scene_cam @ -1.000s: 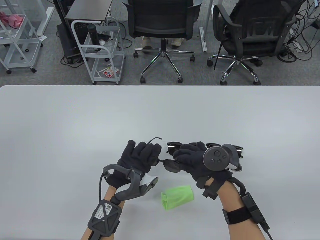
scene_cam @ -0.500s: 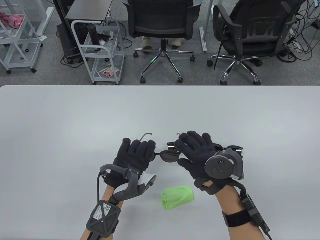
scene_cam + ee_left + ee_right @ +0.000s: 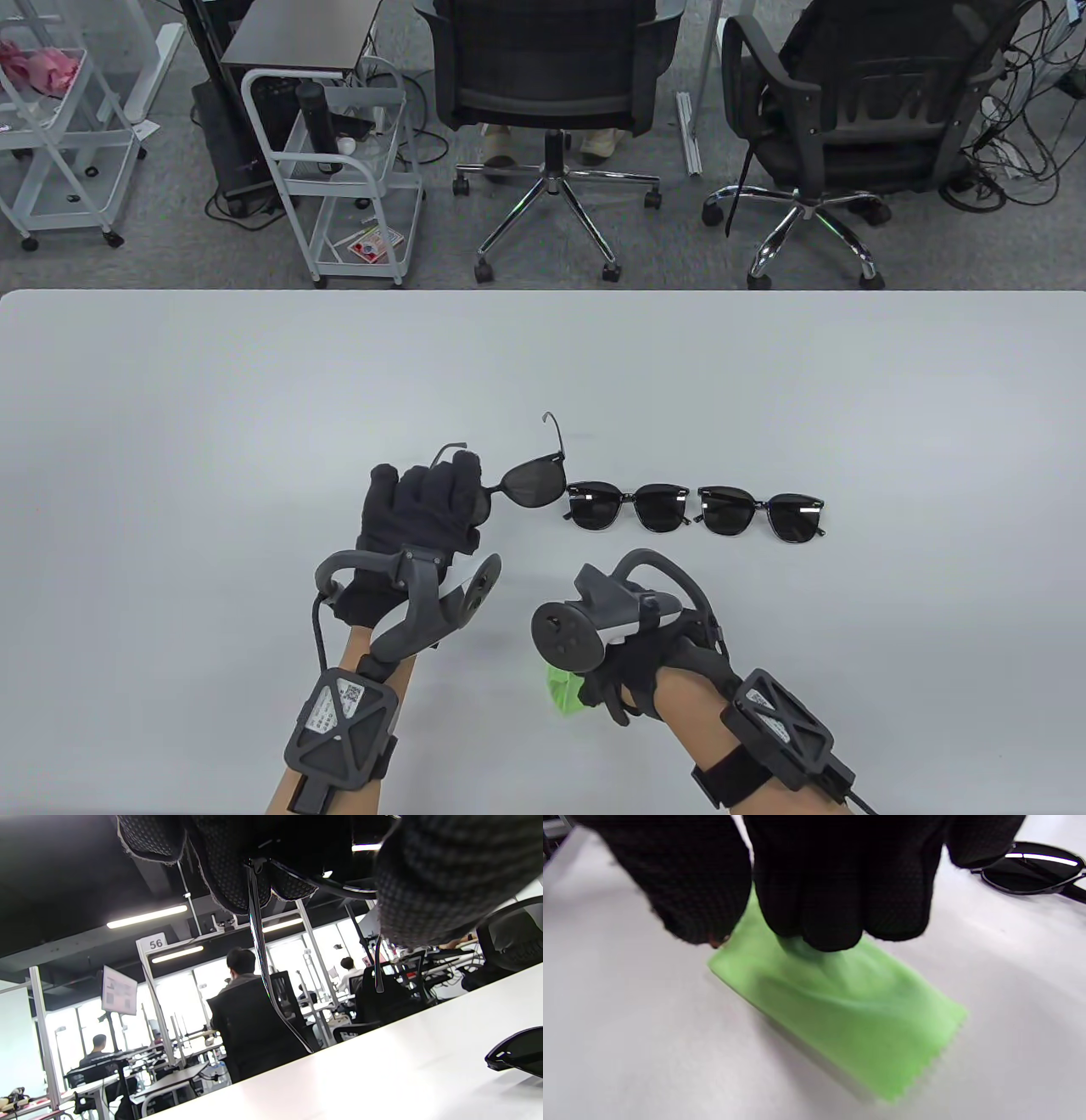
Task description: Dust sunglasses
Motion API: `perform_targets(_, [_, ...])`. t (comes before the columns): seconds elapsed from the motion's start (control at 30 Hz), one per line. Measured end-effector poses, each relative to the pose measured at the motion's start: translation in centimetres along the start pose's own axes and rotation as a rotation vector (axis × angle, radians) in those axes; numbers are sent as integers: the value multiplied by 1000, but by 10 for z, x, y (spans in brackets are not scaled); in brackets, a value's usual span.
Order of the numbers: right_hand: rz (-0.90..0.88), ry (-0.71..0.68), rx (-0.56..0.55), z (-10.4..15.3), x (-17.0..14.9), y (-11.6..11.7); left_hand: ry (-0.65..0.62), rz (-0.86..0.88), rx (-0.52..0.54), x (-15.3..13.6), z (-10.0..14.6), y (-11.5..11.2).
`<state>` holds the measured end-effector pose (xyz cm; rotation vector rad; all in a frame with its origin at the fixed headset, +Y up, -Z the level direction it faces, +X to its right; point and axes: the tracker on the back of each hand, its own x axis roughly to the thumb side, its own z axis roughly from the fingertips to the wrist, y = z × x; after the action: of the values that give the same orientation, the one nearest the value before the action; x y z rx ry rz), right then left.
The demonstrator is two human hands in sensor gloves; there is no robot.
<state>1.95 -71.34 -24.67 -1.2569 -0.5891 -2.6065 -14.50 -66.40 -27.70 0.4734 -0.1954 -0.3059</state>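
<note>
A: Looking down at the pale grey bench (image 3: 254, 407), what changed in the last second?

B: Both hands were on one pair of thin-framed black sunglasses (image 3: 517, 477). Now only the left hand (image 3: 420, 518) holds it, fingers closed round one lens, arms unfolded, raised left of the two black-framed pairs (image 3: 696, 508) lying side by side. The right hand (image 3: 632, 679) has let go and dropped toward the person, onto the crumpled lime-green cleaning cloth (image 3: 562, 689). I'd judge wiping is about to start.

A: And the left wrist view?

B: Gloved fingers (image 3: 237, 866) close over a thin temple arm (image 3: 265, 971) hanging down from them; a dark lens (image 3: 519, 1052) rests on the bench at lower right. Beyond: an office with ceiling strip lights, seated people, a sign reading 56.

A: Right wrist view?

B: Fingertips (image 3: 831, 921) press into the green cloth (image 3: 857, 1018), bunching it; whether it is properly gripped yet, I cannot tell. One pair (image 3: 1031, 870) lies near.

A: The room, from the table view?

B: Two black office chairs (image 3: 543, 102), white wire trolleys (image 3: 339, 170), grey carpet.
</note>
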Motion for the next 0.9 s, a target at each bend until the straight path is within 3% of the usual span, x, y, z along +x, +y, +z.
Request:
perform_targets(0.1, [67,4,51,-7,4,8,-5,-8,-11,1,0,-2])
perform_targets(0.4, [246,-15,-18,-13,16,18,3,-2,-31,1,0,0])
perform_targets(0.6, [304,-33,-156,-12,15,18,9,10,-43,-1,0,-1])
perform_targets(0.7, [191,11,-193,-7,0,9,10,16,-48,-2,1,-2])
perform_targets(0.9, [-334,93,-551,38,-62,-6,18,57,-59,-3,1,-3])
